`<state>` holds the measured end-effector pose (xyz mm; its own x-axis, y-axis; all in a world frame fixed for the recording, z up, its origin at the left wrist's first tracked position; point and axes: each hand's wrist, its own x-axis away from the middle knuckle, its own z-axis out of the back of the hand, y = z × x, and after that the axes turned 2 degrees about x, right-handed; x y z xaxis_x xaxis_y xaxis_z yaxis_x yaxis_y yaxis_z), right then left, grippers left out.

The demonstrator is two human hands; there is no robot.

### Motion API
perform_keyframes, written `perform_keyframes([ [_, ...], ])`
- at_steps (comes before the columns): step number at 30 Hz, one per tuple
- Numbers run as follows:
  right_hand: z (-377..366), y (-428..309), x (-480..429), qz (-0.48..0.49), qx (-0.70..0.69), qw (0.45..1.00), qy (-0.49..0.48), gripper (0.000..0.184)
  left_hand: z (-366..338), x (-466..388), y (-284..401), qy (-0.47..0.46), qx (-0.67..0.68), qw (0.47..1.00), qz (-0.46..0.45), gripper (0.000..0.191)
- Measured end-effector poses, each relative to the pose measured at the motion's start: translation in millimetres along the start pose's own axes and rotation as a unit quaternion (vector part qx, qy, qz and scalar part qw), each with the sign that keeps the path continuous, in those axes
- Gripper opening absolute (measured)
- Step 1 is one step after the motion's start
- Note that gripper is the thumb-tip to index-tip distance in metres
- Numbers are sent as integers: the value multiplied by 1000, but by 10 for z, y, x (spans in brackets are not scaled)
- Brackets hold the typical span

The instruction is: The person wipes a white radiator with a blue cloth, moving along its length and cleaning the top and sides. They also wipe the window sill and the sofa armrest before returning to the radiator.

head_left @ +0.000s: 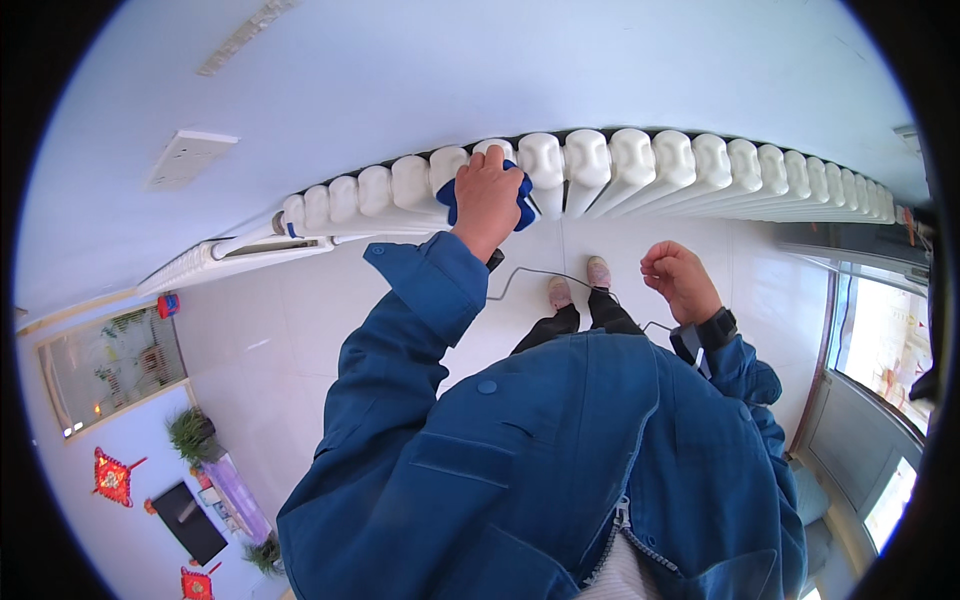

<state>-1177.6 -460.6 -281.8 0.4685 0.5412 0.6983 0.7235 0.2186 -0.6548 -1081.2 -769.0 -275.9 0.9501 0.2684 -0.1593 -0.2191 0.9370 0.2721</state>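
My left hand (487,195) presses a dark blue cloth (526,202) against the top of a white column radiator (631,159). Parts of the cloth stick out on both sides of the hand; the rest is hidden beneath the palm. The rounded heads of the radiator's sections run in a row along the wall. My right hand (677,281) hangs in the air over the floor, apart from the radiator. Its fingers are loosely curled in, and nothing shows in them. A black band (716,328) goes around the right wrist.
A white wall (525,67) rises behind the radiator, with a socket plate (191,159) on it. White pipes (244,240) leave the radiator's left end. A thin cable (540,271) hangs between my arms. My shoes (598,271) stand on the tiled floor (262,322). A glazed door (855,420) is at right.
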Motion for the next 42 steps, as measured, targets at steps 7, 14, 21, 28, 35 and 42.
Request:
perform_keyframes([
  [7,-454,-156,-343,-9,145,982,-121,22,212,182,-146,69,334,923,178,27],
  [14,-855,-262,-484,70,191,963,-179,44,380,388,167,95,629,684,358,31],
  [21,-803,-200,-696,127,308,917,-221,25,308,614,181,82,693,614,368,27],
  [28,-827,-232,-667,107,196,948,-228,22,192,754,197,56,727,594,341,20],
  [35,-750,-370,-639,68,232,952,-189,20,117,719,316,33,804,425,415,19],
  [42,-607,-474,-629,131,153,968,-153,12,-136,716,410,-7,842,355,405,19],
])
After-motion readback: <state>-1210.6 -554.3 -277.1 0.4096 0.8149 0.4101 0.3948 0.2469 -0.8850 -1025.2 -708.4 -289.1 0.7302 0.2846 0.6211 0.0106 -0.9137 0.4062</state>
